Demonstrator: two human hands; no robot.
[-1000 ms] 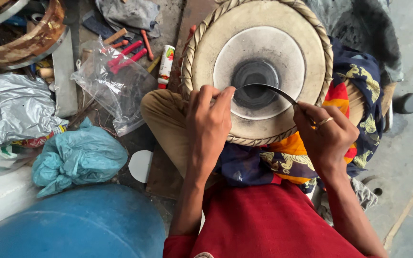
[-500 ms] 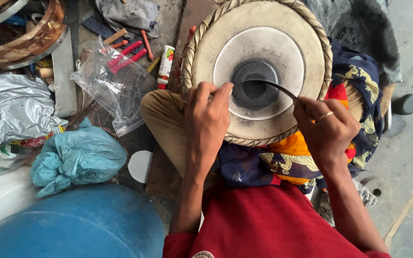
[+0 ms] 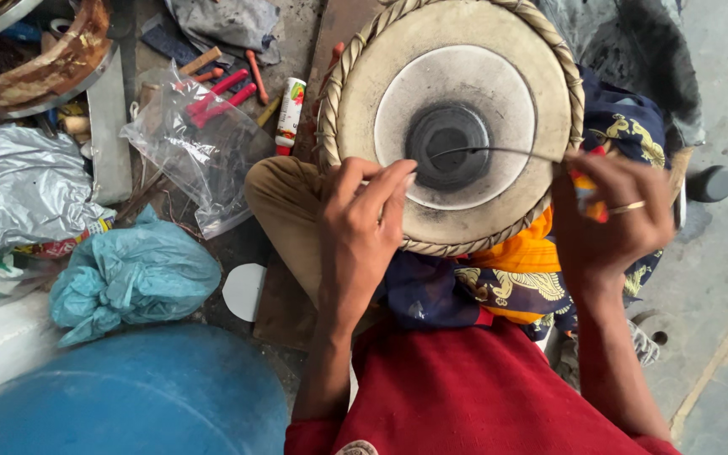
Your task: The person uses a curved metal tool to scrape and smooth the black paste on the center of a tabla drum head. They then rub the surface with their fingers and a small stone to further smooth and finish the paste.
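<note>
A round drum (image 3: 499,50) with a pale skin head, a braided rim and a dark centre patch (image 3: 448,147) rests on my lap over patterned cloth (image 3: 507,282). My left hand (image 3: 362,227) presses its fingers on the near left edge of the drum head. My right hand (image 3: 612,219), wearing a ring, grips a thin dark curved tool (image 3: 490,152) whose tip lies over the dark patch.
On the floor to the left lie a clear plastic bag with red-handled tools (image 3: 200,139), a small tube (image 3: 291,114), a teal bag (image 3: 128,278), a silver foil bag (image 3: 14,181) and a blue barrel (image 3: 120,396). A rusty metal ring (image 3: 44,72) sits at top left.
My right hand has drawn away to the right, pulling the tool flatter across the dark patch. My left hand stays on the drum's edge. The view has shifted closer.
</note>
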